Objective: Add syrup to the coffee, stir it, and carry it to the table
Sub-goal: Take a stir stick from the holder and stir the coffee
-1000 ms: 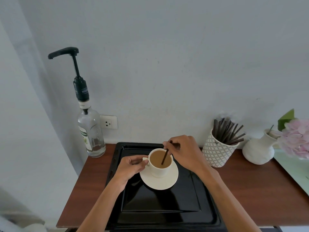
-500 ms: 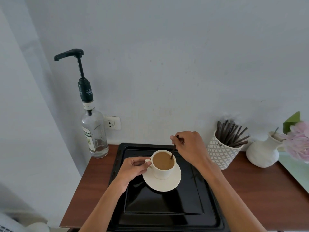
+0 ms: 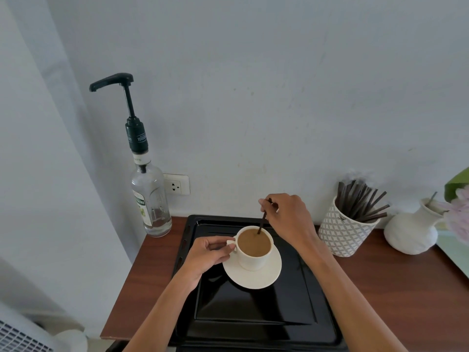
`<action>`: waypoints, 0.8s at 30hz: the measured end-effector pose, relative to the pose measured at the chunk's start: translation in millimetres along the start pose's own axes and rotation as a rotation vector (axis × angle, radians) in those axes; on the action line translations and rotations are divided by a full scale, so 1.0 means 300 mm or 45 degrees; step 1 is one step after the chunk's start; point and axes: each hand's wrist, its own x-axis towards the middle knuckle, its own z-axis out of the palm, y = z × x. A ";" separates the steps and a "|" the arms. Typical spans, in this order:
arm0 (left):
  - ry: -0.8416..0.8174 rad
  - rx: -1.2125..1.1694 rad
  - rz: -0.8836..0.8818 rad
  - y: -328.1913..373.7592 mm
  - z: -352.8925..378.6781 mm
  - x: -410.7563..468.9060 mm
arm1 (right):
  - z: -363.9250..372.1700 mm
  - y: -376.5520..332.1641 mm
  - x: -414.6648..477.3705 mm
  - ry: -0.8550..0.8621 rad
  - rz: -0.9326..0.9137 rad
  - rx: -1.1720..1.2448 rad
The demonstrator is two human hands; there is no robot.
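A white cup of milky coffee [image 3: 253, 246] stands on a white saucer [image 3: 253, 275] on a black tray [image 3: 253, 313]. My left hand [image 3: 206, 254] pinches the cup's handle at its left side. Above the cup's far rim, my right hand [image 3: 286, 217] holds a thin dark stir stick [image 3: 262, 222] whose lower end dips into the coffee. A clear syrup bottle [image 3: 151, 199] with a tall black pump stands at the back left of the wooden counter, apart from both hands.
A patterned white holder with several dark stir sticks [image 3: 349, 229] stands right of the tray. A white vase [image 3: 413, 232] with pink flowers is further right. A wall socket [image 3: 176, 184] sits behind the bottle. The counter's left edge is near the tray.
The stick's tip has moved from the middle of the coffee to the far rim, and my right hand has risen slightly. My left hand stays on the handle.
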 end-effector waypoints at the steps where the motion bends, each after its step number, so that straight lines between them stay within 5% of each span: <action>1: 0.000 -0.001 0.001 0.000 -0.001 0.000 | -0.008 0.012 -0.005 0.009 0.002 -0.037; 11: -0.029 0.028 0.002 -0.001 -0.006 0.002 | 0.034 -0.018 -0.051 -0.048 -0.031 0.212; 19: -0.051 0.024 0.012 -0.003 -0.008 0.005 | -0.007 0.008 -0.024 0.047 -0.011 -0.009; 24: -0.060 0.039 0.024 -0.002 -0.011 0.003 | 0.000 0.003 -0.072 -0.044 0.012 0.106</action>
